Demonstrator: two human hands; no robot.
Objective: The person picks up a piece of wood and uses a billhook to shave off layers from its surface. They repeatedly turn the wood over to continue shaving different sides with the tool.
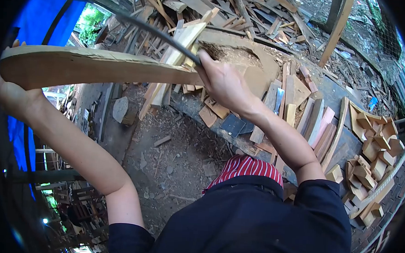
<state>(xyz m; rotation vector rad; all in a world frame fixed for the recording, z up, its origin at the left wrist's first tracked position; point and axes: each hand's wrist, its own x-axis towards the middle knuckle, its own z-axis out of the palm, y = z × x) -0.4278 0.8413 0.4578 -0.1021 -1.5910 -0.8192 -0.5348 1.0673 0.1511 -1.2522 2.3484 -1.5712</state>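
With the left hand [18, 94], grips the broad, rounded end of a curved board [91, 68], fingers wrapped round the wood, with tips visible over the upper edge. Holds the board raised and nearly level, from the left fingers across to just beside the right fingers, narrowing on the way. With the right hand [225, 79], clasps one end of a long dark bar [161, 37], fingers closed together on it. Slants the bar away from the right fingers, up and leftward over the board; cannot tell whether it touches the wood.

Beyond the right fingers, shows a thick slab [265, 68] with a rough hollow and, farther off, a heap of scrap wood [263, 13]. To the right of those fingers, shows wood strips [312, 123] side by side on a dark bench [345, 154], then a pile of wooden blocks [377, 149] farther right. Nearer the body than the right fingers, shows a dark flat piece [233, 125] near the bench edge. Below and between both hands, shows a cut log [121, 111] and chip-strewn ground [168, 170]. Above the left fingers, shows a blue tarp [52, 15].
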